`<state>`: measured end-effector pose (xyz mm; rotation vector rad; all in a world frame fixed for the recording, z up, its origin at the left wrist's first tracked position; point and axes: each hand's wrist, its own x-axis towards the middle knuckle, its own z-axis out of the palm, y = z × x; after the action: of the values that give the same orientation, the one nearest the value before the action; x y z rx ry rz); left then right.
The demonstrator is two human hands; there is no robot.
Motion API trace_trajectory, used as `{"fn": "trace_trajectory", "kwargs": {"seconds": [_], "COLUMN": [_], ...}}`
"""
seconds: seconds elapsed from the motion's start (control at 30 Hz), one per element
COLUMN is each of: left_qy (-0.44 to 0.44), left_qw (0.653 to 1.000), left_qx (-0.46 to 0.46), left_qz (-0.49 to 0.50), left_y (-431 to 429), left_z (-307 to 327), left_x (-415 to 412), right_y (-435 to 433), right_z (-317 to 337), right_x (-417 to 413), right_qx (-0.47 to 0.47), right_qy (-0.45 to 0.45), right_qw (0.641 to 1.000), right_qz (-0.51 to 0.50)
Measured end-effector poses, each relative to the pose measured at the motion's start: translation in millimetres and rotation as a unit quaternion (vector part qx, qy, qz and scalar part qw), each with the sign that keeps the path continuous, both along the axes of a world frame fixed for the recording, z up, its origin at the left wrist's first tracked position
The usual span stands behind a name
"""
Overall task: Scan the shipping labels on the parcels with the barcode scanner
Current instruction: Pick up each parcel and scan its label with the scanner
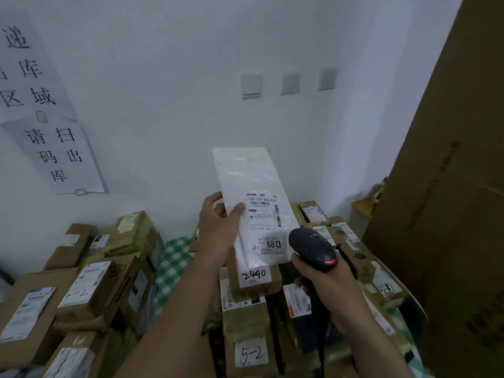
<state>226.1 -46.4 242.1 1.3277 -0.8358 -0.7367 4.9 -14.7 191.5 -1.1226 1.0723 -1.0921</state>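
Note:
My left hand (218, 227) holds a flat white parcel (248, 175) upright in front of me, thumb across its front edge. Its shipping label (263, 214) faces me, with barcodes and a sticker reading 6813. My right hand (324, 285) grips the handle of a black barcode scanner (313, 248), whose head sits just right of the parcel's lower corner and points toward the label. A red light shows on the scanner's back.
Cardboard parcels with labels are piled left (90, 282) and centre-right (251, 323) on a green checked cloth (171, 257). A tall cardboard sheet (450, 186) leans at the right. Paper signs (57, 154) hang on the white wall.

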Motion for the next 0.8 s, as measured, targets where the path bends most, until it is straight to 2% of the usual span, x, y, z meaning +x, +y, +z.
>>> {"fn": "trace_trajectory", "kwargs": {"seconds": [0.1,0.23,0.33,0.43,0.5,0.57,0.6,0.63,0.67,0.73,0.8], "left_qy": [-0.092,-0.162,-0.256,-0.304,-0.363,-0.48,-0.541,-0.583,-0.615,-0.634,-0.606], "left_qw": [0.994,0.981,0.954,0.927,0.884,0.793,0.747,0.717,0.705,0.716,0.752], "left_qx": [0.047,0.088,0.147,0.205,0.265,0.334,0.352,0.351,0.327,0.268,0.24], "left_qz": [-0.031,-0.059,-0.054,-0.075,-0.13,-0.168,-0.162,-0.148,-0.133,-0.113,-0.103], "left_y": [-52,-115,-147,-167,-175,-177,-178,-176,-175,-166,-147], "left_z": [-14,-40,-59,-76,-88,-98,-101,-102,-101,-99,-94], "left_x": [-42,-83,-101,-111,-112,-110,-110,-110,-110,-108,-102], "right_y": [-27,-51,-62,-70,-74,-76,-77,-76,-75,-72,-66], "right_z": [-8,-20,-26,-37,-44,-48,-49,-51,-51,-53,-52], "right_x": [-30,-64,-81,-88,-91,-93,-94,-94,-93,-88,-79], "right_qx": [0.001,0.004,-0.002,0.012,0.028,0.037,0.04,0.044,0.046,0.052,0.063], "right_qy": [-0.008,-0.018,-0.019,0.003,0.008,0.004,0.002,0.002,0.0,0.006,0.018], "right_qw": [1.0,0.999,0.999,0.999,0.999,0.999,0.999,0.999,0.999,0.998,0.997], "right_qz": [-0.022,-0.037,-0.043,-0.033,-0.018,-0.01,-0.004,0.002,0.009,0.025,0.039]}}
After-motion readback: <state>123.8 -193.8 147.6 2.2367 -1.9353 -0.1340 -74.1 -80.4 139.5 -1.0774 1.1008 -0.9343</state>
